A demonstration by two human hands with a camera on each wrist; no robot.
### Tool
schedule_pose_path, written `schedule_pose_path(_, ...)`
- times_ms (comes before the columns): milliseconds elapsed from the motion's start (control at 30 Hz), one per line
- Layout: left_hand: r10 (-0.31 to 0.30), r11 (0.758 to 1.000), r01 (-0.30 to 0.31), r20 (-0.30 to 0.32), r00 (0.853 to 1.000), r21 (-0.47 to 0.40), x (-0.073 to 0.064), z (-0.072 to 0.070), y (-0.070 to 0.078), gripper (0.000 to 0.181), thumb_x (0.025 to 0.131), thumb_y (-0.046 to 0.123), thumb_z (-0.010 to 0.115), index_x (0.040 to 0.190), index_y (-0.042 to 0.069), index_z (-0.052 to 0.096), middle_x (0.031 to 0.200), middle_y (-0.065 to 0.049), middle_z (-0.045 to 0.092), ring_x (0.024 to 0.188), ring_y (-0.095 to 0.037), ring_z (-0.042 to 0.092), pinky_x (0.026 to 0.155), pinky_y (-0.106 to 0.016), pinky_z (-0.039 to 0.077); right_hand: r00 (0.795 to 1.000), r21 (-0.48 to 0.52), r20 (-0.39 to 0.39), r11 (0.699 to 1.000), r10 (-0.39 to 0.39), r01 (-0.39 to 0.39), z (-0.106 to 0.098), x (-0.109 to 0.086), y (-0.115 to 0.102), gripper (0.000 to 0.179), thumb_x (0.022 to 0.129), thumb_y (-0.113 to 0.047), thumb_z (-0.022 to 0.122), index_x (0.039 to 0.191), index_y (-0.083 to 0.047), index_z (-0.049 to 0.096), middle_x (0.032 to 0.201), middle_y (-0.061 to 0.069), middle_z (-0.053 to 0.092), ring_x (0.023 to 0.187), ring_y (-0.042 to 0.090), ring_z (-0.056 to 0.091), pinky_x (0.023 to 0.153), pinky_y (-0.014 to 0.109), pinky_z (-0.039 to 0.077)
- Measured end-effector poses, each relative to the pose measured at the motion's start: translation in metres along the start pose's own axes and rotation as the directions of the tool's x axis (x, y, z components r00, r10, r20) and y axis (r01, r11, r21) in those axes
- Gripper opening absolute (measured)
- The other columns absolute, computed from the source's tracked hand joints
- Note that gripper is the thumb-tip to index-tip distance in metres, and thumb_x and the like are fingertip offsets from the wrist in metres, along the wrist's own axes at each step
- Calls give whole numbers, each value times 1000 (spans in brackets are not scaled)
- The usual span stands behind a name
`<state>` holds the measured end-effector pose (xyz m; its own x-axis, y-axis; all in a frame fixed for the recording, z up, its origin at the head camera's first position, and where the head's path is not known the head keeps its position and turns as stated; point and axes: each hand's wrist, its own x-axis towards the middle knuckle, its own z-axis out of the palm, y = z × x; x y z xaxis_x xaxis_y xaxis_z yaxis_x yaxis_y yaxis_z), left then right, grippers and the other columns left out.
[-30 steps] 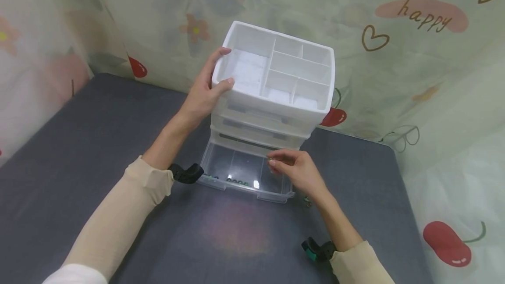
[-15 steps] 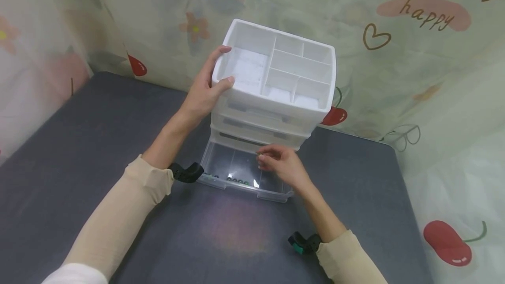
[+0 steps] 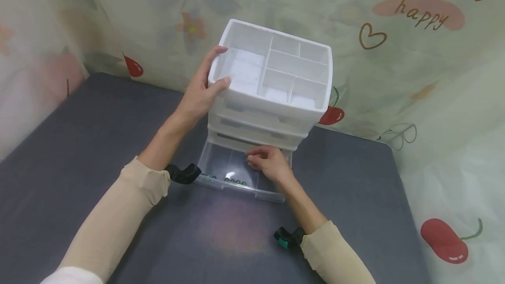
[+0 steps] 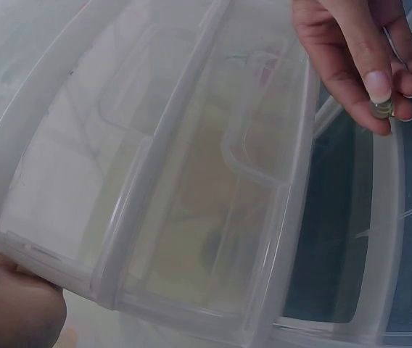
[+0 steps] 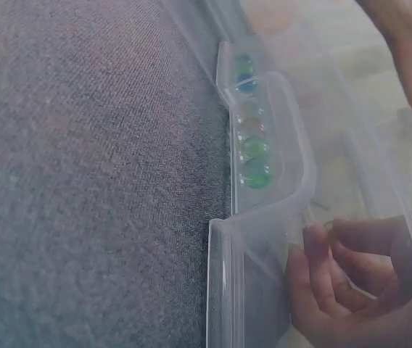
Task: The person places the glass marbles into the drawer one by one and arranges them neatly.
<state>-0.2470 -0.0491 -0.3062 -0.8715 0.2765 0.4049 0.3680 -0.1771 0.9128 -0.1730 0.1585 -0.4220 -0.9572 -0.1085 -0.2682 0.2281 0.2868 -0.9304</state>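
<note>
My left hand [image 3: 199, 93] grips the left rim of a white plastic drawer unit [image 3: 272, 104], thumb on the front edge and fingers at the side. The lowest drawer [image 3: 217, 157] is pulled out; it is clear plastic with thin dividers. Over this drawer is my right hand [image 3: 272, 165], which pinches a glass marble [image 4: 382, 109] between thumb and index finger, clearest in the left wrist view. Several green and blue marbles [image 5: 255, 148] lie in a row along the inside of the drawer's front wall.
Divided compartments form the unit's top tray [image 3: 246, 67]. Two upper drawers [image 4: 213, 181] are pushed in. A dark grey cloth [image 3: 118, 135] covers the table, and a patterned curtain [image 3: 158, 25] hangs behind and at the sides.
My right hand has moved left over the open drawer, still pinching the marble. My left hand keeps its grip on the unit's rim.
</note>
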Motion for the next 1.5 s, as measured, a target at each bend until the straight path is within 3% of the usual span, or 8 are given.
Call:
schedule_pose_path(267,-13,1000,13,-2,1000,2,0,0,1,53,89,6,51,137,16,31,131,-15,33,103,-24,42,73,-35,42,998,-41,-55,998,41,-43,3,3,4,16,85,-1,60,99,2,67,82,12,66,69,14,63,67,27,51)
schedule_pose_path(500,-13,1000,13,2,1000,0,0,0,0,53,89,7,51,137,17,31,134,-13,31,104,-24,41,74,-34,41,996,-85,-62,994,61,-66,4,3,5,15,84,-4,63,98,-1,69,82,8,67,67,11,62,64,25,50)
schedule_pose_path(800,-17,1000,17,1,1000,-4,1,0,-1,54,89,8,51,138,18,30,132,-15,32,104,-25,42,73,-35,42,997,-76,-64,996,46,-51,3,4,5,17,84,-3,62,99,1,68,81,9,67,66,12,62,64,26,51)
schedule_pose_path(967,-15,1000,15,0,1000,-10,1,0,-2,54,89,7,51,138,17,30,132,-14,31,104,-24,41,74,-35,41,996,-22,-57,998,63,-64,2,2,3,17,85,-2,61,100,0,68,82,10,66,68,13,62,66,26,51)
schedule_pose_path(1167,-11,1000,11,-4,1000,-4,1,1,-1,54,89,7,51,138,17,30,134,-13,30,105,-24,41,76,-35,40,999,49,-29,999,23,-21,-1,-4,-4,17,85,-2,60,100,2,67,83,16,65,73,20,63,69,30,51)
schedule_pose_path(1500,-12,1000,12,-9,1000,7,0,0,-1,54,89,7,51,138,16,30,137,-11,29,107,-25,40,78,-35,39,999,70,1,997,-45,45,-15,-23,-17,20,87,-15,62,104,-7,67,94,18,63,82,26,61,79,39,48)
